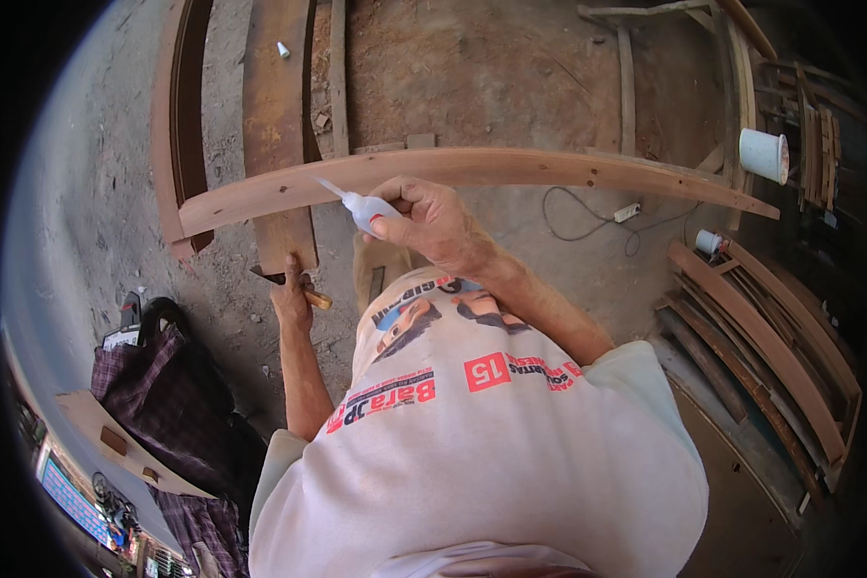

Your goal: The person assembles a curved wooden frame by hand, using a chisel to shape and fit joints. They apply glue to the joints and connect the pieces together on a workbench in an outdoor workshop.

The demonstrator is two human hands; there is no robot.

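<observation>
My right hand (433, 226) is closed round a small white squeeze bottle (368, 210) with a long thin nozzle. The nozzle tip points to the upper left, over a long, slightly curved wooden beam (433, 170) that lies across in front of me. Lower and to the left, my left hand (292, 291) grips a tool (316, 299) with a wooden handle and a short dark blade. One finger of that hand stretches up against the end of a wide brown board (284, 231), which passes under the beam. A small whitish cap (282, 49) lies on the board's far part.
Another timber (169, 125) stands at the left. A power strip (627, 212) with its cable lies on the floor beyond the beam's near side. To the right are a white bucket (763, 156), a small white tub (709, 241) and stacked curved wood (761, 328). Dark plaid cloth (154, 395) hangs lower left.
</observation>
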